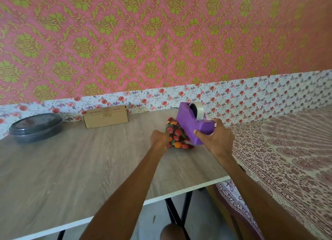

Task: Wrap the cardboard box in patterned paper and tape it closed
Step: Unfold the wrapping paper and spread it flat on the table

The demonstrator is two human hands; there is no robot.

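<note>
— So, where is the patterned paper (177, 136) lying?
— It is lying near the right edge of the worktop (80, 167), toward the far side, folded into a bundle. Whether it is covering a box, I cannot tell.
— And the cardboard box (106, 118)?
— That is sitting bare at the far edge, well apart from the paper, with a dark lidded bowl (36, 127) sitting by the far left corner.
— What are the hands doing?
— The right grip (218, 139) is clamping round the purple tape dispenser (193, 126), which is tilting over the paper's right part. The left grip (159, 138) is touching the paper's left side. Whether its fingers are pinching or only pressing, I cannot tell.
</note>
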